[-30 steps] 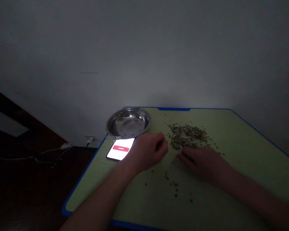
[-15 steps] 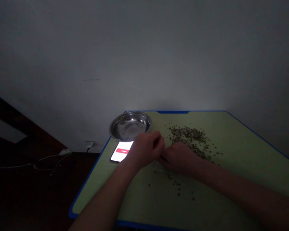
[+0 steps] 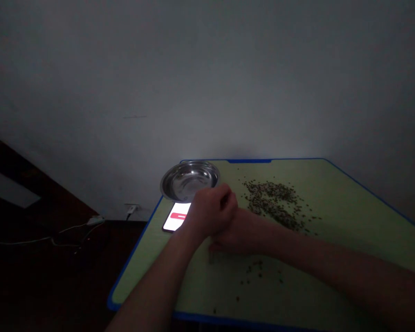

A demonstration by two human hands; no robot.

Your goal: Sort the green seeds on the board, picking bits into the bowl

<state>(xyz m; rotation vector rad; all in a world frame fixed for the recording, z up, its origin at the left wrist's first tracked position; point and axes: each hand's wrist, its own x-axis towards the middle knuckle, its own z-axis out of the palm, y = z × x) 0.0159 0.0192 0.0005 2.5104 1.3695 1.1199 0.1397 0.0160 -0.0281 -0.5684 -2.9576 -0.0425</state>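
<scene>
My left hand [image 3: 212, 210] is closed, its fingers curled above the table just in front of a shiny metal bowl [image 3: 190, 182]. Pressed up against it from the right, my right hand [image 3: 240, 233] is also closed, and the left hand covers part of it. A faint pale, see-through piece [image 3: 212, 254] shows under the right hand; its kind is too dim to tell. What either set of fingers grips is hidden. Beyond my right forearm lies a spread of small dark seed-like grains [image 3: 273, 198]. Several stray grains [image 3: 259, 272] are scattered nearer to me.
A phone [image 3: 174, 216] with a bright screen lies beside my left wrist, partly covered by it. The green table [image 3: 349, 221] has a blue edge and stands against a grey wall [image 3: 228, 92]. White cables [image 3: 69, 228] and a socket [image 3: 132, 208] are at the left.
My right hand has slid left, further beneath my left hand. Stray grains near the front now lie in different places, some closer to the table's edge. The view has shifted slightly.
</scene>
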